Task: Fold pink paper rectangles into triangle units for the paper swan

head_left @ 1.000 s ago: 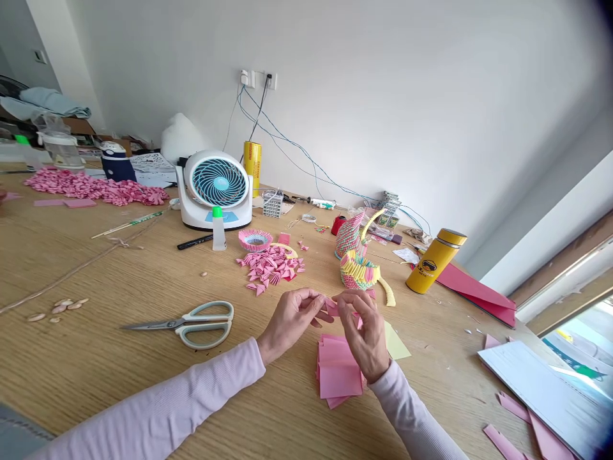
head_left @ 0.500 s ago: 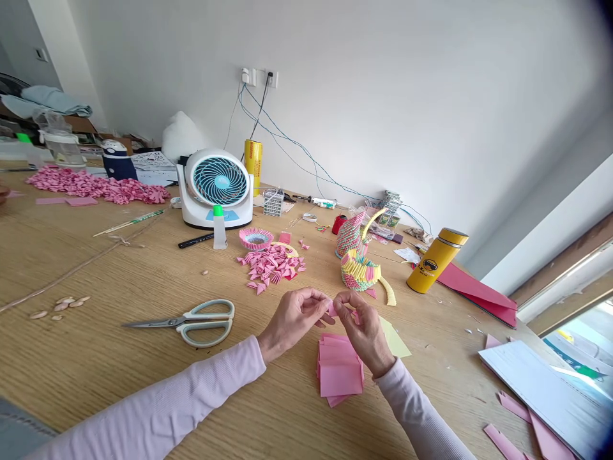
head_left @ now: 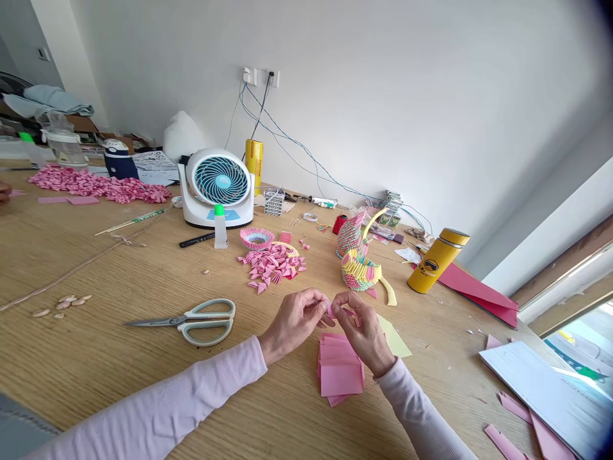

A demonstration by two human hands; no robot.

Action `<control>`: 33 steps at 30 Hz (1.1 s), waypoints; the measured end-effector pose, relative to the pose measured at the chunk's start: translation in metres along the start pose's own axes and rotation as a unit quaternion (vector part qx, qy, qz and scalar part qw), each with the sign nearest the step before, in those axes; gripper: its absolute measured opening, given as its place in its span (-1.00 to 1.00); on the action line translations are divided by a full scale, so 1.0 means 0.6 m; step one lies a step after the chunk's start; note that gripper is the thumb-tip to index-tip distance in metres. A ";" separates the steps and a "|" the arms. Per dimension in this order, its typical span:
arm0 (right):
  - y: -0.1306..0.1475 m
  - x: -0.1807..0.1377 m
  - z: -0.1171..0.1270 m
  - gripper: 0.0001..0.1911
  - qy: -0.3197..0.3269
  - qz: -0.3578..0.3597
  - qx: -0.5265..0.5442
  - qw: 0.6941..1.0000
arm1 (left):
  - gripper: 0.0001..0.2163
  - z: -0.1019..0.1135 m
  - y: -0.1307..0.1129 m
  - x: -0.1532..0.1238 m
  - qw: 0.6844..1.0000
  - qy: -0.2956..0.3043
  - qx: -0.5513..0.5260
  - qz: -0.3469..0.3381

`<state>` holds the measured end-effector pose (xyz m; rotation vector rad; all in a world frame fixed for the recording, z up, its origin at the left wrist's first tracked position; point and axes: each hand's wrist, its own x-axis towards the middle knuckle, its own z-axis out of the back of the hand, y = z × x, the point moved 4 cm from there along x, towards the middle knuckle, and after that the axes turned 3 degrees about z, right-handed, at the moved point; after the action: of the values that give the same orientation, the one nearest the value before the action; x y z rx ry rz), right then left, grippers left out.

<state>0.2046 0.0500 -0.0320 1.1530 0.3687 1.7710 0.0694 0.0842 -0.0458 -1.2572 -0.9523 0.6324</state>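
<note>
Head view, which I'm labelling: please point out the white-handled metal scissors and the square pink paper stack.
White-handled metal scissors [head_left: 181,321], head view: near the pivot.
Square pink paper stack [head_left: 341,379], head view: top sheet.

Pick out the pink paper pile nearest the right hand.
The stack of rectangular pink sheets, just below the right hand. The folded-piece heap by the bowl and the far heap left of the fan lie farther off.

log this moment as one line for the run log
left hand: pinching pink paper | right hand: pinching pink paper | nearby: pink stack, scissors
</note>
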 end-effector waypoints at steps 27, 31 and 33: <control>-0.019 -0.001 0.006 -0.83 -0.083 0.015 0.003 0.996 | -0.74 0.008 0.011 0.011 0.997 -0.046 -0.064 0.019; -0.033 -0.001 0.004 -0.79 -0.083 -0.056 0.054 0.993 | -0.74 0.010 0.005 0.011 0.995 -0.062 -0.077 0.006; -0.037 -0.001 0.002 -0.77 -0.067 -0.075 0.100 0.990 | -0.75 0.008 0.005 0.011 0.995 -0.055 -0.080 0.011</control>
<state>0.2180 0.0604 -0.0466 1.3411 0.5466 1.5432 0.0688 0.0927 -0.0469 -1.3881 -1.1000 0.6587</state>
